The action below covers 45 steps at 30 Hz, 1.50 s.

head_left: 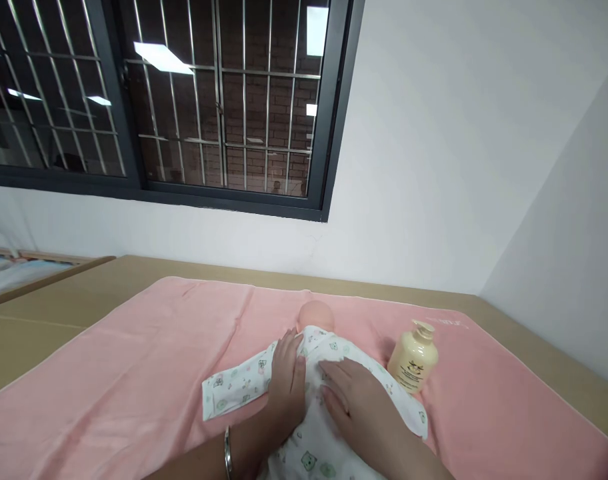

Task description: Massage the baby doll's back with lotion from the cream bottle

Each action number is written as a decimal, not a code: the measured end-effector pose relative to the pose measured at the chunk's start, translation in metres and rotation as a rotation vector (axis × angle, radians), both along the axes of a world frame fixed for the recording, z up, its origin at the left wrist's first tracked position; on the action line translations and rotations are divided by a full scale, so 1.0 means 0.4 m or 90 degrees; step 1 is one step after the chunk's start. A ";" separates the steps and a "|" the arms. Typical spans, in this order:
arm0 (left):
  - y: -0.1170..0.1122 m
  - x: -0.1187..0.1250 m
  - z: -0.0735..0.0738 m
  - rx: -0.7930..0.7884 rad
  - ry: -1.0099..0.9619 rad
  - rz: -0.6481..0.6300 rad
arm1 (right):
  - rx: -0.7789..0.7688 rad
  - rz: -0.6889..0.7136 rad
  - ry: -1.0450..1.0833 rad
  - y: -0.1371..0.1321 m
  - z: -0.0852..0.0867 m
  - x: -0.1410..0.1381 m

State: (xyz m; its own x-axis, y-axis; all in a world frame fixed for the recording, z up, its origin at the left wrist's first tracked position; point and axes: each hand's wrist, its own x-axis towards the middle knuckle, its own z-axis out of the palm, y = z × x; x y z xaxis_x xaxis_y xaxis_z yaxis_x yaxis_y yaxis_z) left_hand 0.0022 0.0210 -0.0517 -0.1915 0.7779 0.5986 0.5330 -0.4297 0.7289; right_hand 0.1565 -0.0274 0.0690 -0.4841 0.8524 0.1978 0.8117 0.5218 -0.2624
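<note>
A baby doll (317, 315) with a smooth, bare head lies on a pink blanket (159, 360), its head toward the wall. It wears a white baby garment (239, 385) with a small green print, and both long sleeves spread out sideways. My left hand (287, 380) rests on the garment near the doll's left-side shoulder in view, fingers stretched out. Lower on the torso lies my right hand (359, 400), its fingers extended over the cloth and its thumb a little apart. Neither hand grips anything visible. The garment's lower part is partly hidden by my forearms.
A cream pump bottle (415, 360) stands on the blanket beside the right sleeve. The blanket covers a wooden tabletop (104, 287) that meets a white wall (409, 167). Above is a barred window (224, 193). A wood-edged bed or crib (29, 273) shows at far left.
</note>
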 end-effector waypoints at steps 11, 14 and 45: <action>0.008 -0.003 0.000 0.013 0.014 0.009 | -0.001 0.105 -0.137 0.021 -0.208 0.011; 0.009 -0.005 0.001 0.003 0.019 0.005 | 0.028 0.107 -0.141 0.025 -0.233 0.011; 0.025 -0.007 -0.016 0.009 -0.015 -0.006 | 0.438 0.098 -0.232 -0.009 -0.207 -0.015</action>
